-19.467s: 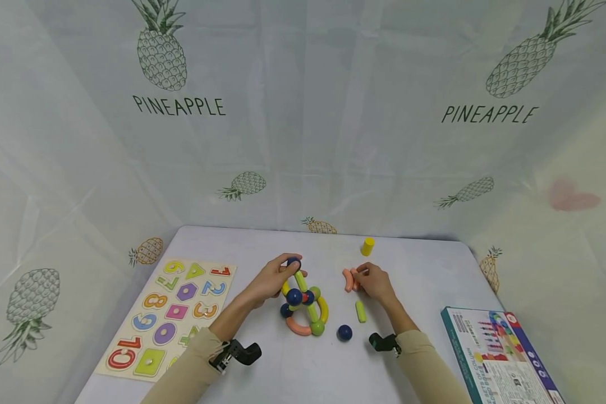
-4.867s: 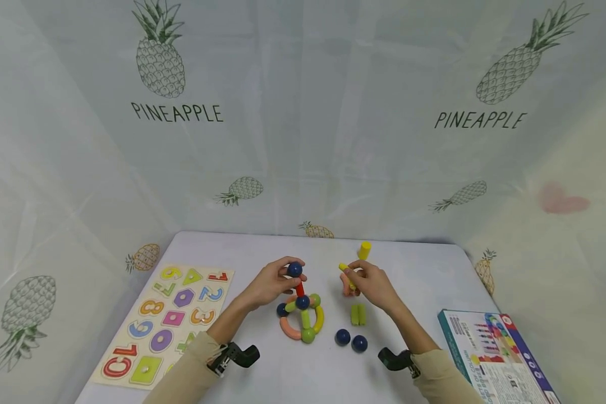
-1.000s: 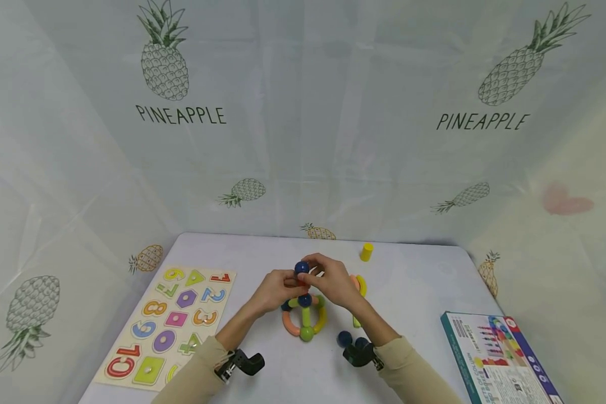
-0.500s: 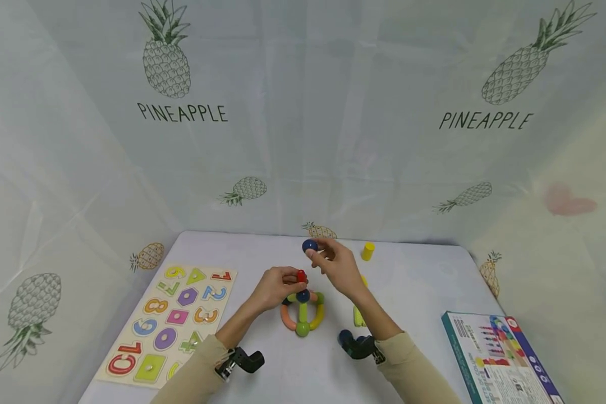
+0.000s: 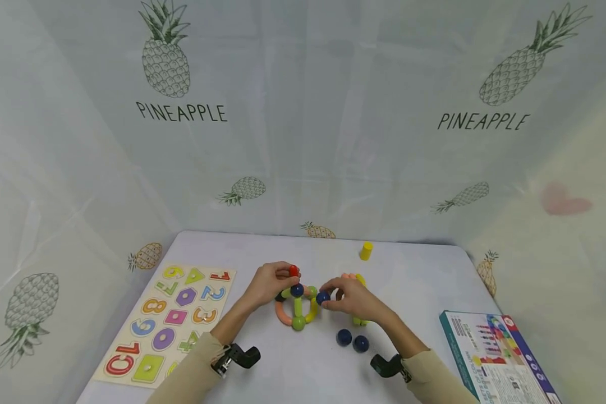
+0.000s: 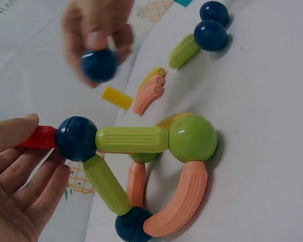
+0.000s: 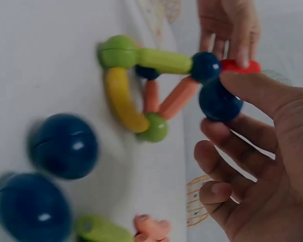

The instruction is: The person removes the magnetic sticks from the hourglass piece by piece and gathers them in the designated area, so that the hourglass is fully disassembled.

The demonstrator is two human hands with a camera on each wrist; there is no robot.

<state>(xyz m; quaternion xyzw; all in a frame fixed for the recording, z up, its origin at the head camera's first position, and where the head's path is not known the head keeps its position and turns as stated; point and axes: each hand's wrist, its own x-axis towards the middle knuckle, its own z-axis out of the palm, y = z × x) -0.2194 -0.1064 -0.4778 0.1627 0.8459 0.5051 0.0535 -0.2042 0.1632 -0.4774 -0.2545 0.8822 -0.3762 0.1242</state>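
My left hand (image 5: 269, 283) pinches a short red rod (image 5: 294, 271) that stands upright on the top blue ball (image 6: 77, 138) of a magnetic stick-and-ball structure. Light green rods (image 6: 134, 139) slope down from that ball to a base ring of curved pink (image 6: 181, 204) and yellow pieces, joined by green balls (image 6: 193, 138) and a blue one. To the right of the structure, my right hand (image 5: 352, 297) holds a loose blue ball (image 5: 322, 298) between thumb and fingers. In the head view this ball overlaps the ring's right side; the left wrist view shows it apart from the structure.
Two blue balls (image 5: 344, 337) lie nearer me on the table. Light green rods (image 5: 359, 321) and curved pink and yellow pieces (image 5: 360, 279) lie partly behind my right hand. A yellow cylinder (image 5: 366, 251) stands farther back. A number puzzle board (image 5: 169, 322) lies left, a box (image 5: 502, 356) right.
My right hand has lifted the blue ball off the red rod, then lowered it to the structure's right. My left hand still pinches the rod and has shifted slightly left with the structure.
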